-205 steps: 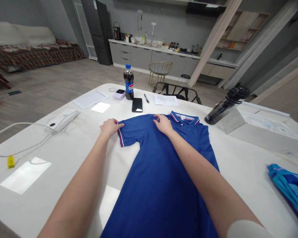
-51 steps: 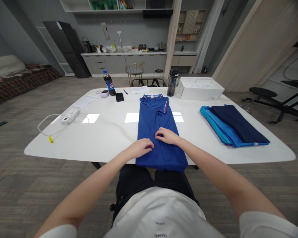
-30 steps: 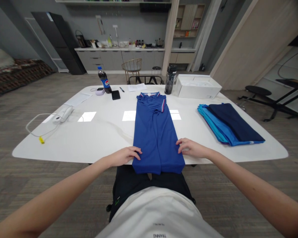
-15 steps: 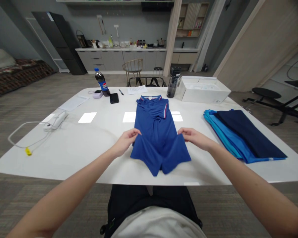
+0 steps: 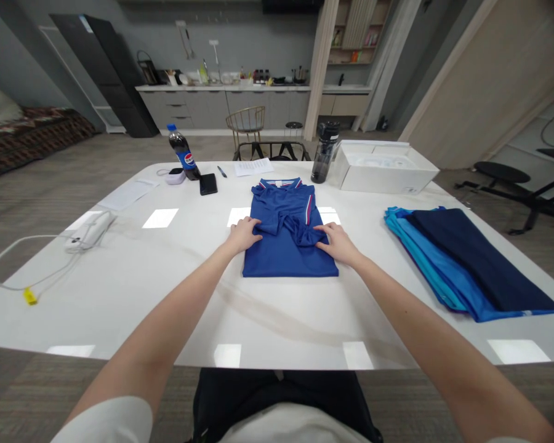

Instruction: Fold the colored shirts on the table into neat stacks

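Note:
A blue polo shirt (image 5: 286, 261) lies flat on the white table (image 5: 166, 295), collar away from me, with red-and-white sleeve trim. Its lower part is folded upward, leaving a straight fold at the near side and a rumpled edge across the middle. My left hand (image 5: 244, 235) rests flat on the left of that folded layer. My right hand (image 5: 337, 244) lies on its right corner, fingers on the cloth. Neither hand visibly grips the cloth.
Folded navy and teal garments (image 5: 466, 264) lie at the right. Behind the shirt stand a dark water bottle (image 5: 324, 161) and a white box (image 5: 388, 175). A Pepsi bottle (image 5: 183, 154), black phone (image 5: 208, 184) and paper sheet (image 5: 252, 167) are back left.
The shirt's lower half, lifted by both hands earlier, now lies folded up over the body, so the shirt is shorter. Both hands have moved away from me, onto the fold.

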